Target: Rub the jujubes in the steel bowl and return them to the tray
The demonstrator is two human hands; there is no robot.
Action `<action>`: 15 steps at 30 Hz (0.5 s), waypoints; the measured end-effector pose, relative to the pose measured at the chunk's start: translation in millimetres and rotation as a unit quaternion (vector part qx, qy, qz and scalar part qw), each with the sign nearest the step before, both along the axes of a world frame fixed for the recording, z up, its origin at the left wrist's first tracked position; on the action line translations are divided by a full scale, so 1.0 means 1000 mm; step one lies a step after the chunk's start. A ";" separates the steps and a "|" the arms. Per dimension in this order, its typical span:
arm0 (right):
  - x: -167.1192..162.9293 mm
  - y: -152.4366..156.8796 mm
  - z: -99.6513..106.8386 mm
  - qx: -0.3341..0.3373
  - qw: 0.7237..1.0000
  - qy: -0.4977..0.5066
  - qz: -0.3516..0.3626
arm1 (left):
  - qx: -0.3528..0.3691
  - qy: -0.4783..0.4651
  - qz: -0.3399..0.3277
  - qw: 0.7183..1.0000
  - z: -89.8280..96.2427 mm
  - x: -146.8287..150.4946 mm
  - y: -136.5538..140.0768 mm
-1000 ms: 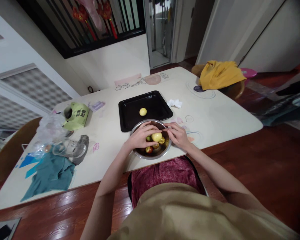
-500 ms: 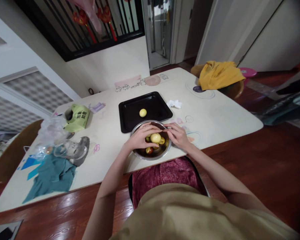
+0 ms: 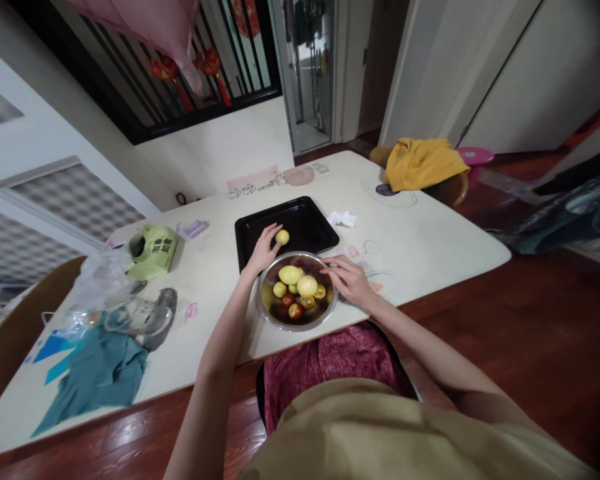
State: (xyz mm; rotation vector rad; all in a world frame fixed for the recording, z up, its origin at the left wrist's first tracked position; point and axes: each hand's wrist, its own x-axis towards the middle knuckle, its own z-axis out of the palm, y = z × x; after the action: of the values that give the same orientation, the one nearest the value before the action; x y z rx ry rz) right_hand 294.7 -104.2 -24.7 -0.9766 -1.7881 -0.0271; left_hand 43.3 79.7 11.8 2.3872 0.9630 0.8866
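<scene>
My left hand (image 3: 264, 249) reaches over the near side of the black baking tray (image 3: 303, 212). Its thumb and fingertips close round a small round yellow fruit (image 3: 283, 237) that lies there. Below the tray stands a metal bowl (image 3: 266, 311) holding several fruits: a large pale yellow one (image 3: 307, 287), a yellow-green one (image 3: 290, 274), and smaller yellow and reddish-brown ones (image 3: 295, 311). My right hand (image 3: 349, 279) rests at the bowl's right rim, fingers stretched out over the edge. I see nothing held in it.
Crumpled white tissue (image 3: 342, 219) lies right of the tray. To the left are a green paper bag (image 3: 155, 248), clear plastic (image 3: 100, 277) and a teal cloth (image 3: 97, 373). A yellow cloth (image 3: 425, 163) hangs over a chair at the far right. The table's front edge runs close below the bowl.
My left hand has left the bowl and moved up to the yellow fruit on the tray, uncovering the fruits inside the bowl. My right hand stays at the rim. The view has tilted slightly.
</scene>
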 end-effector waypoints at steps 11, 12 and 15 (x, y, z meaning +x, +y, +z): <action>0.000 -0.002 0.002 0.013 1.000 -0.009 -0.003 | 0.011 0.019 -0.007 1.000 -0.016 0.008 0.012; 0.000 -0.002 0.003 0.014 1.000 -0.009 -0.004 | 0.014 0.016 0.004 1.000 -0.014 0.005 0.010; -0.001 -0.002 0.003 0.008 1.000 -0.001 -0.003 | 0.023 -0.007 0.045 0.999 -0.001 -0.004 0.002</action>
State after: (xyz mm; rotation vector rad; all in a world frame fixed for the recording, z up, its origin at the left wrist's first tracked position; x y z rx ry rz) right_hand 293.6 -106.2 -22.2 -0.9700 -1.7834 -0.0463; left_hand 39.5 81.8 10.7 2.3881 1.0643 0.9667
